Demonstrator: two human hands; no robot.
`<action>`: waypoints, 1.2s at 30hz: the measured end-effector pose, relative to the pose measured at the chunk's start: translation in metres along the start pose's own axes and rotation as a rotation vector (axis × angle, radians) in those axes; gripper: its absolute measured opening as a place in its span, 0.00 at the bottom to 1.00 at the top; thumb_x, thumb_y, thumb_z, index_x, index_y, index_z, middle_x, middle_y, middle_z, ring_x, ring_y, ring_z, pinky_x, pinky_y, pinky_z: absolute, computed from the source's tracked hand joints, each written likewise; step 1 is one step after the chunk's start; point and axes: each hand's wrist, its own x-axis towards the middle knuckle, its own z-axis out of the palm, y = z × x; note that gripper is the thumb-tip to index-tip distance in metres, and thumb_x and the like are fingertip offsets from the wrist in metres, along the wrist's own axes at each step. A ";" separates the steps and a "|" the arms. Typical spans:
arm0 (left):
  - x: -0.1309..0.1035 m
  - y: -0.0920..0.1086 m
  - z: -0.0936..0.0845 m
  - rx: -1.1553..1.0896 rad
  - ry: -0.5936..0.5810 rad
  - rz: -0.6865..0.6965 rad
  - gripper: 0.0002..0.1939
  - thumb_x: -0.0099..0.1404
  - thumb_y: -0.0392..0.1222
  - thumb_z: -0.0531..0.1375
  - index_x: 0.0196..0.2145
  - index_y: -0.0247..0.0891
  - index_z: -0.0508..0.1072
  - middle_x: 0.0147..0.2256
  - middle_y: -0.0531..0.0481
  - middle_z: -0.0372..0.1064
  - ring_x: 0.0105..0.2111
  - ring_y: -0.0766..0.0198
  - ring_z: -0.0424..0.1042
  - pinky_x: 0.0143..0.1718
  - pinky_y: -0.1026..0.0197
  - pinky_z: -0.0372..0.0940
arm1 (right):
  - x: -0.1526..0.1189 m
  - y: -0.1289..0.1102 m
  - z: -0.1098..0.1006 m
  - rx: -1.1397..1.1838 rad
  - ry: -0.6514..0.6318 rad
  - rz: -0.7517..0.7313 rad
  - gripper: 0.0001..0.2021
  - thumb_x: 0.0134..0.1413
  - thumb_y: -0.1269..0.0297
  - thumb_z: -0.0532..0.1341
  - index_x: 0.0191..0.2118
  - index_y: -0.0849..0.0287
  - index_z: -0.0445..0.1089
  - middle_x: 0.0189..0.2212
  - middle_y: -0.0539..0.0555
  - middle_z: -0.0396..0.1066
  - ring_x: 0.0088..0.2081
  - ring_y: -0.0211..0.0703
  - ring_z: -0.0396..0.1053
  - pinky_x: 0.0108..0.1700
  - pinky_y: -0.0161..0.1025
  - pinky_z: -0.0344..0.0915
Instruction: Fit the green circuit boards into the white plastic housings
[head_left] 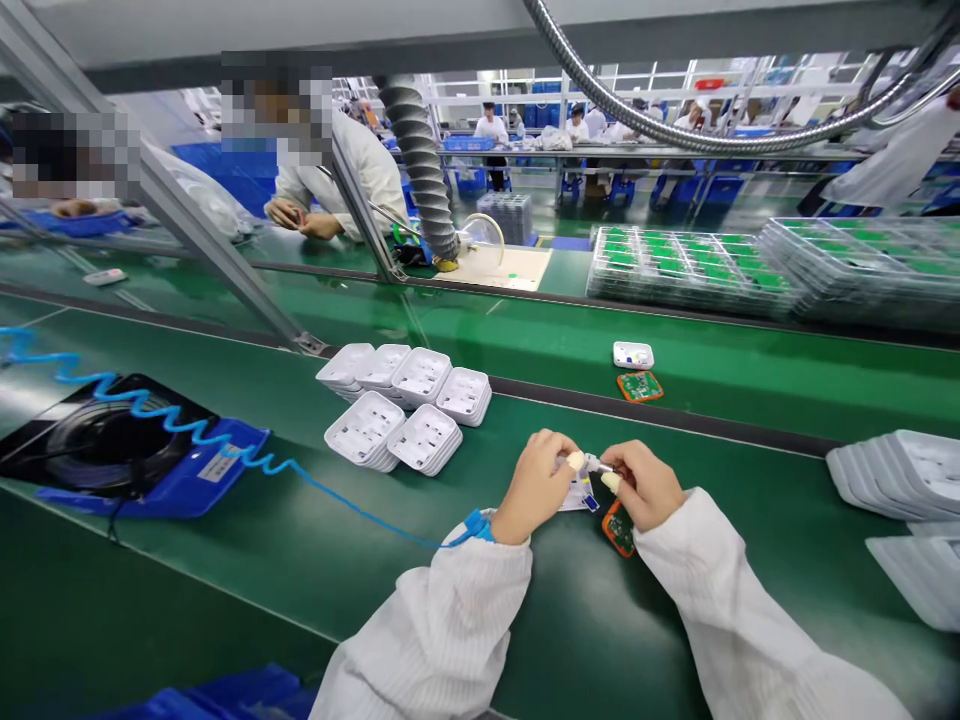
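My left hand (pixel 534 487), with a blue strap on its wrist, is closed at its fingertips over a white plastic shell (pixel 576 498) on the green bench. My right hand (pixel 646 487) is closed in a pinch just to the right, its fingertips on a small silver and white cylindrical part (pixel 596 465) that reaches toward the left fingertips. Pale finger covers show on both hands. What the left fingers grip is hidden. Below the right hand lies a green circuit board (pixel 619 530) with an orange edge, partly covered by that hand.
Stacked white shells (pixel 365 428) stand left of my hands; more white shells (pixel 904 470) are at right. Beyond, a green conveyor (pixel 525 340) carries a white shell (pixel 633 354) and an orange-edged board (pixel 640 386). A coiled blue cord (pixel 187 425) crosses a fan (pixel 105 440). Co-workers sit opposite.
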 end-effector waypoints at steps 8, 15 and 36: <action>-0.001 -0.006 0.007 -0.221 -0.077 -0.291 0.04 0.58 0.37 0.53 0.27 0.37 0.65 0.24 0.57 0.63 0.25 0.70 0.61 0.26 0.67 0.55 | -0.003 0.002 0.013 -0.077 -0.003 -0.050 0.09 0.49 0.73 0.50 0.36 0.58 0.64 0.33 0.54 0.64 0.33 0.40 0.63 0.33 0.36 0.61; -0.001 -0.005 0.004 -0.178 -0.082 -0.210 0.05 0.58 0.36 0.52 0.27 0.37 0.67 0.25 0.56 0.63 0.26 0.70 0.61 0.27 0.67 0.55 | -0.005 0.006 0.014 -0.172 -0.027 -0.069 0.14 0.48 0.77 0.48 0.38 0.58 0.63 0.34 0.54 0.66 0.36 0.41 0.65 0.37 0.37 0.63; -0.004 0.001 0.009 0.075 -0.014 -0.039 0.06 0.58 0.32 0.51 0.25 0.38 0.64 0.27 0.53 0.64 0.31 0.65 0.63 0.32 0.63 0.54 | -0.013 0.008 0.026 -0.307 0.134 -0.206 0.13 0.57 0.72 0.48 0.42 0.62 0.68 0.35 0.57 0.73 0.36 0.42 0.70 0.38 0.37 0.66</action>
